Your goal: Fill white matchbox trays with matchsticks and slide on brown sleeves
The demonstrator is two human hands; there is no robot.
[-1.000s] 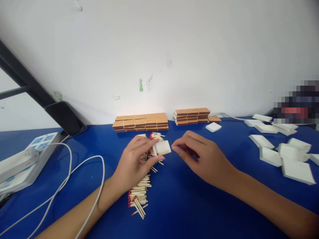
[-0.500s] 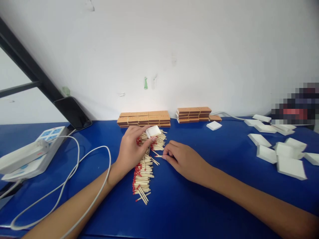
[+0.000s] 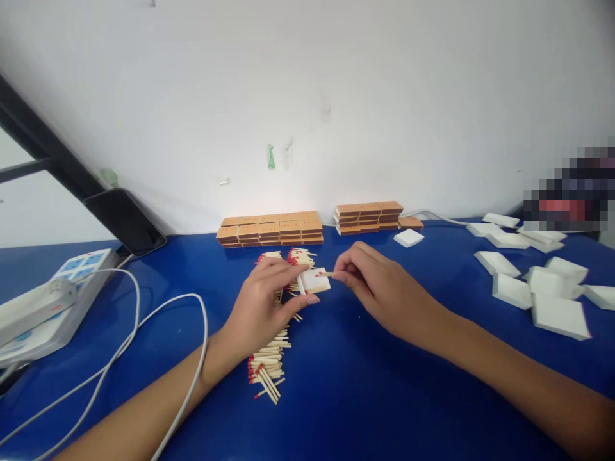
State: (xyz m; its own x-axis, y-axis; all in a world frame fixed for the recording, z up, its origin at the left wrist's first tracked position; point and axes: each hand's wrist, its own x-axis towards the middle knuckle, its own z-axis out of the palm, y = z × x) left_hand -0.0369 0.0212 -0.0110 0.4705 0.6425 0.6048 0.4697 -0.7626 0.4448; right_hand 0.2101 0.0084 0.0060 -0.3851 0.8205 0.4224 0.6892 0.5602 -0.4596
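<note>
My left hand [image 3: 269,298] grips a small white matchbox tray [image 3: 313,282] between thumb and fingers, above a heap of red-headed matches [image 3: 269,355]. In my right hand [image 3: 369,278] a match [image 3: 327,274] is pinched by its plain end. Its red head points left, over the open tray. Part of the heap is hidden behind my left hand. A few matches lie crosswise at the heap's near end.
Orange-brown matchboxes stand stacked in a left row [image 3: 269,229] and a right stack [image 3: 368,218] along the wall. White trays [image 3: 560,314] lie scattered at the right. A power strip [image 3: 91,269], white cable [image 3: 204,320] and black phone [image 3: 127,221] are on the left.
My right hand has lifted a match from beside the heap and brought it over the tray. My left hand has moved the tray right and nearer to me.
</note>
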